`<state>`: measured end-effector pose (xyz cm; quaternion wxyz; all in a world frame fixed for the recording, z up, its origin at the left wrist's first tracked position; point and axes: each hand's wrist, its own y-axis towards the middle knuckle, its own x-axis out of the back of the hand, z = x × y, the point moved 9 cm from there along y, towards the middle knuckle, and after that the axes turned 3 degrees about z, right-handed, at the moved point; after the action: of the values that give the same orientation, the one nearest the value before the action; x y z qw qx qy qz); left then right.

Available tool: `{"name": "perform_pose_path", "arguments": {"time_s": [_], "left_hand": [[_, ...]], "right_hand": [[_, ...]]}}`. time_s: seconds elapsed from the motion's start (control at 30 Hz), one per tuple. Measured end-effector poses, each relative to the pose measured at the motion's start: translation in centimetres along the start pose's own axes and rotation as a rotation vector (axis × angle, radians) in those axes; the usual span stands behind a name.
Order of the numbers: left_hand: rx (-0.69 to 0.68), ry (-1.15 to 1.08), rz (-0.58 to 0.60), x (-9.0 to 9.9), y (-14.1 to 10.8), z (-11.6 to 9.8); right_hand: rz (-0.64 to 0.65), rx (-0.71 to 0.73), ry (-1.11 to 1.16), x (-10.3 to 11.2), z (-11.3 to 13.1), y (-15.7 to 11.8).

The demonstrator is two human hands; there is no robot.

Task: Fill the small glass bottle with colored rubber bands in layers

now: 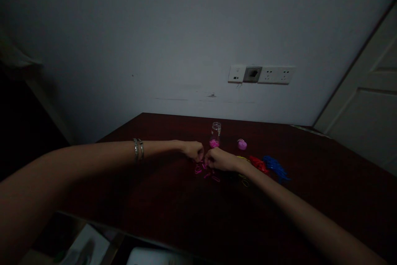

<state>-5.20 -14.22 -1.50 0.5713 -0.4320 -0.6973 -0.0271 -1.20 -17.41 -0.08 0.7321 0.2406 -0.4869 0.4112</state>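
Note:
Several thin pink bands (197, 169) lie scattered on the dark red table. My left hand (194, 150) is closed at their far left side, fingers pointing down; what it grips is too small to make out. Close beside it, almost touching, my right hand (216, 158) is also closed over the pink bands, its fingertips pinched and their content hidden. Just behind my hands stands an open clear jar (216, 132) with pink bands in its bottom. A pink round object (242, 144) sits to the jar's right.
Right of my right hand lie a red bundle (259, 164), a blue bundle (276, 167) and some yellow bands (245, 182), partly behind my right forearm. The table (173, 215) meets a wall with sockets (276, 75). A white door is at the right.

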Motion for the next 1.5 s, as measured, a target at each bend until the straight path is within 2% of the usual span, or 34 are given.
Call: {"name": "perform_pose_path", "arguments": {"time_s": [0.13,0.23,0.3,0.43,0.53,0.63,0.93,1.17,1.5], "left_hand": [[0.009,0.024,-0.035,0.4,-0.2,-0.2],[0.015,0.034,-0.085,2.2,-0.6,-0.2],[0.021,0.030,-0.150,4.4,-1.0,-0.1],[-0.013,-0.042,-0.345,10.2,-1.6,-0.4],[-0.064,-0.120,-0.499,14.0,-1.9,-0.9],[-0.096,-0.156,-0.577,15.6,-1.5,-1.5],[-0.096,-0.030,-0.668,15.1,0.3,-2.3],[-0.141,-0.141,-0.593,14.1,0.5,-1.9],[-0.170,-0.202,-0.589,13.9,-0.1,-1.4]], "right_hand": [[-0.046,0.004,0.027,0.7,-0.3,-0.3],[-0.150,0.006,0.061,3.3,-0.5,-1.1],[-0.262,-0.006,0.078,6.0,-0.8,-1.8],[-0.467,-0.039,0.088,11.8,-1.8,-3.2],[-0.541,-0.091,0.027,14.9,-2.7,-3.4],[-0.535,-0.120,-0.107,16.3,-3.1,-2.8],[-0.425,-0.144,-0.220,15.6,-3.7,-0.5],[-0.421,-0.147,-0.163,15.7,-3.8,-0.7],[-0.425,-0.102,-0.012,15.7,-4.9,-0.7]]}}
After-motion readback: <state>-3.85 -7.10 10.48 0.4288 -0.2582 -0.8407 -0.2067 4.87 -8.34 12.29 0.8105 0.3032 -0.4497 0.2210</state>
